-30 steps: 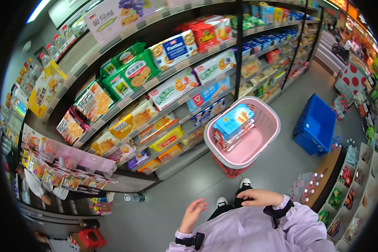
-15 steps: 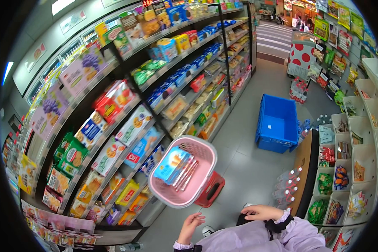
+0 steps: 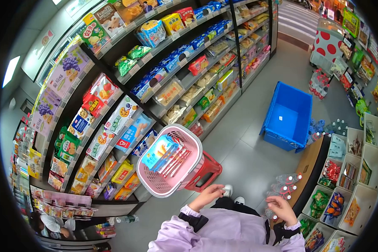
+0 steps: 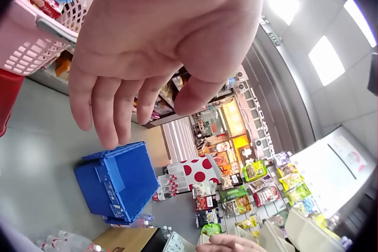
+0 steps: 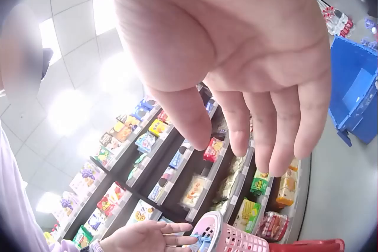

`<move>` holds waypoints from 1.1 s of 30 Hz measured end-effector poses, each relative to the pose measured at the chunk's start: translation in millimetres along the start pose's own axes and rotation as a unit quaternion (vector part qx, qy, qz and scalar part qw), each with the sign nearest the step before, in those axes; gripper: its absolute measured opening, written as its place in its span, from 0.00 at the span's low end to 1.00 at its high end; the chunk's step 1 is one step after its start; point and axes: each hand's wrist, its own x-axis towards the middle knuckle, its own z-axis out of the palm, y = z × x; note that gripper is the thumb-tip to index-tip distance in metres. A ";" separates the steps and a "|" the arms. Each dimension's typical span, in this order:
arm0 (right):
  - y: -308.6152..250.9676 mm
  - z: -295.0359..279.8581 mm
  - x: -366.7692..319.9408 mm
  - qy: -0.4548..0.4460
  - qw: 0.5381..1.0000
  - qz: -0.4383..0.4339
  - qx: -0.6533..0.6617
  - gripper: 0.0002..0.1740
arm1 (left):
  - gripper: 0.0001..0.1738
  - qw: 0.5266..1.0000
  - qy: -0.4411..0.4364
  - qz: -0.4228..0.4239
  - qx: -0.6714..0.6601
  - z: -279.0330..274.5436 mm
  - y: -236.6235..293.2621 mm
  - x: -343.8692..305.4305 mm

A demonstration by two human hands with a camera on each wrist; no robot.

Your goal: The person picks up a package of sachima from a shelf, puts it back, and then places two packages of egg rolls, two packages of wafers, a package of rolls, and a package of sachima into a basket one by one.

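Observation:
My left hand (image 3: 208, 196) hovers in front of me near the red stand (image 3: 206, 172), its fingers loosely bent with nothing in them. To its right, my right hand (image 3: 282, 210) hangs in the air, also holding nothing. Both wrist views show bare palms with relaxed fingers, the left hand (image 4: 159, 45) and the right hand (image 5: 236, 57). Left of my hands, a pink basket (image 3: 191, 153) with perforated walls rests on the red stand. Inside it lie a light blue biscuit pack (image 3: 160, 153) and several red-and-white packs (image 3: 176, 164).
Shelves of packaged biscuits (image 3: 130, 122) line the left side. A blue crate (image 3: 290, 113) stands on the floor ahead. Bottles (image 3: 285, 185) stand by a wooden-sided display with white snack bins (image 3: 357, 201) on the right. A person (image 3: 54, 227) is at the lower left.
The head view has turned, so the basket appears farther left and the aisle ahead shows more. My left hand has risen toward the stand; my right hand has shifted right.

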 end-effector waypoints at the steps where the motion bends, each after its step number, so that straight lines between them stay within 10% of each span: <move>1: 0.5 -4.8 4.0 0.003 1.000 0.007 0.004 0.18 | 0.23 1.000 -0.002 -0.005 0.006 0.3 6.4 8.2; 33: -195.2 -237.6 409.5 -0.150 0.984 -0.018 -0.095 0.17 | 0.21 0.933 0.281 -0.001 -0.225 -87.2 153.3 268.3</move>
